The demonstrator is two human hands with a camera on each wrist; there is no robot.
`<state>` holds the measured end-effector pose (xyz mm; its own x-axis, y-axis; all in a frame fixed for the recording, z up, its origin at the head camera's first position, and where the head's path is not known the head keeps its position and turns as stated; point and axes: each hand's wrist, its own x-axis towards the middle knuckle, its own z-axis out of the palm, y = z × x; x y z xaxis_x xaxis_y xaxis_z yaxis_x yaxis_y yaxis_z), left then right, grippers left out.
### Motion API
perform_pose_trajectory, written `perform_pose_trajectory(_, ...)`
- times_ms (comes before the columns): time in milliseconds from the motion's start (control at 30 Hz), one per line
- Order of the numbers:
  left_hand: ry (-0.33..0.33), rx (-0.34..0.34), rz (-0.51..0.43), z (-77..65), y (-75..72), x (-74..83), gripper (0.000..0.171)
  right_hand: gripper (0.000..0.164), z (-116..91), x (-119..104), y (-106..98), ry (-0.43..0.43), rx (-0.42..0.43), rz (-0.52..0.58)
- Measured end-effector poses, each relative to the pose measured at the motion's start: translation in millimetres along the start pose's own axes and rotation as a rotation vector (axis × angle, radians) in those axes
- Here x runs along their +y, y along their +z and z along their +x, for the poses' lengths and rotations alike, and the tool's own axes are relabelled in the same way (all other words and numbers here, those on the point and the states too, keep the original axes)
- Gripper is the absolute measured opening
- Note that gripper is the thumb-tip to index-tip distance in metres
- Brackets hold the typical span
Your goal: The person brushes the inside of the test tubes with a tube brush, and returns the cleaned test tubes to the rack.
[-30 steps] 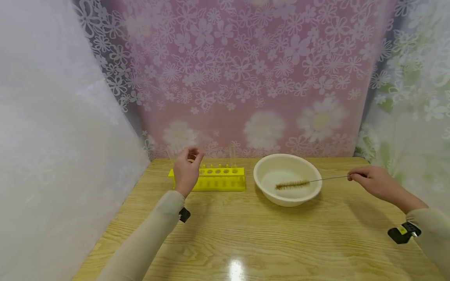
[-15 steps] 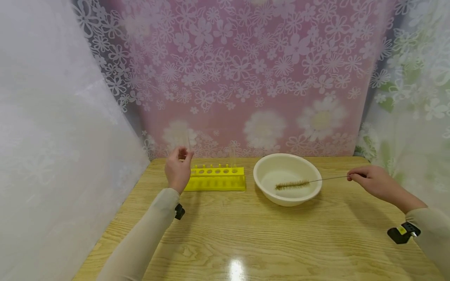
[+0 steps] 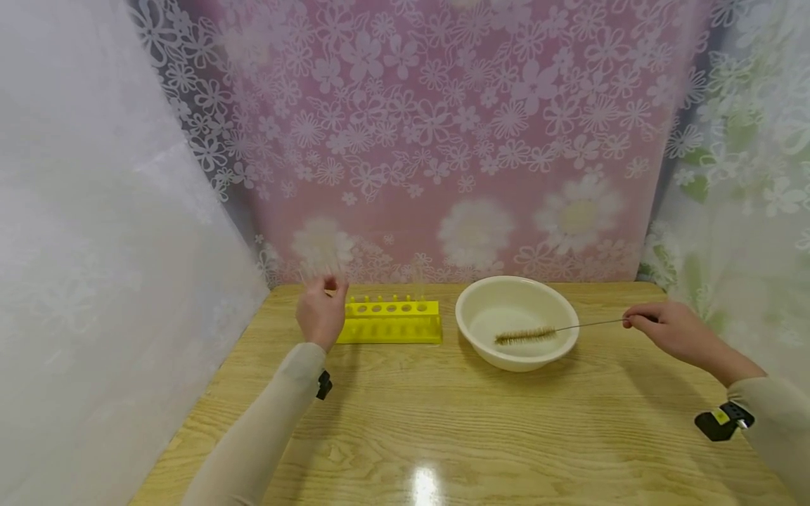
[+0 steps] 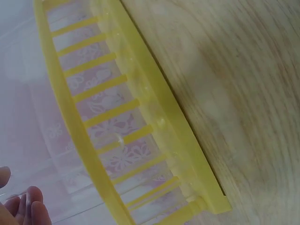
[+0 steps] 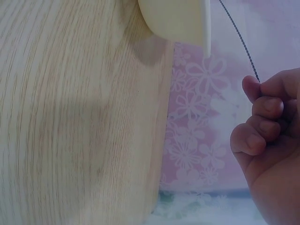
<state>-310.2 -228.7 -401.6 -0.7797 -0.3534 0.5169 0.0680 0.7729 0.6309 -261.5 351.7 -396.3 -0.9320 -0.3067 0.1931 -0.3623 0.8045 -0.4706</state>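
My left hand (image 3: 320,314) is at the left end of a yellow test tube rack (image 3: 392,331), thumb and fingers pinching the upper part of a clear test tube (image 3: 337,266). In the left wrist view, the tube's round bottom (image 4: 120,140) shows below the rack's top bar, between the bars. Another clear tube (image 3: 420,281) stands at the rack's right end. My right hand (image 3: 671,334) pinches the twisted wire handle (image 5: 241,42) of a test tube brush (image 3: 525,335), with its brown bristles over the inside of a cream basin (image 3: 514,362).
The wood-grain table (image 3: 443,414) carries the rack and, to its right, the basin. A pink flowered curtain (image 3: 418,154) hangs behind, with pale sheets (image 3: 114,232) at the sides.
My left hand moved left along the rack with the tube raised, then came down slightly, the tube sinking into the rack. My right hand and the brush have barely moved.
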Motion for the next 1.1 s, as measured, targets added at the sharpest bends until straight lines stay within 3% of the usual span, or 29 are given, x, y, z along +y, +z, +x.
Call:
perform_pose_trajectory(400, -0.031, -0.070, 0.066, -7.9, 11.6, -13.1, 0.033, 0.032, 3.2, 1.7, 6.8, -0.028, 0.017, 0.018)
perform_pose_trajectory(767, -0.019, -0.025, 0.099, -13.2, 18.1, -14.5, 0.033, 0.037, 9.3, -1.6, 9.5, -0.003, 0.000, 0.021)
perform_pose_trajectory(1100, -0.075, -0.046, 0.100, -15.8, 18.7, -8.7, 0.034, 0.035, 14.1, 0.3, 11.8, -0.007, 0.016, -0.012)
